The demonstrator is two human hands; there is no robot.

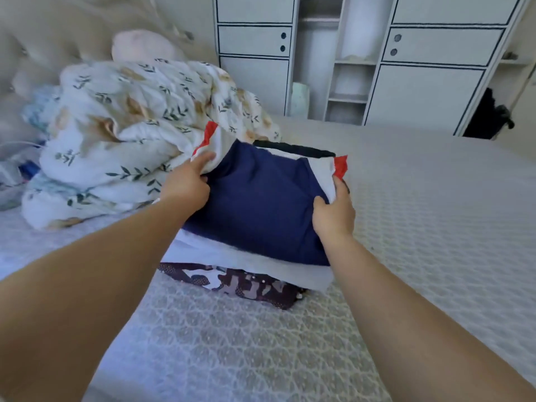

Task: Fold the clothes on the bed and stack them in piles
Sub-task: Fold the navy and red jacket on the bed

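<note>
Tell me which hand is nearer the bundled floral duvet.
Left. The left hand grips the navy garment right against the floral duvet; the right hand grips the garment's opposite edge, well clear of the duvet.

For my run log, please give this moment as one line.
left hand: grips navy garment | right hand: grips it | garment: atop pile

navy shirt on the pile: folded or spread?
Folded. The navy shirt is a compact rectangle atop the stack, gripped at its sides by the left hand and right hand.
</note>
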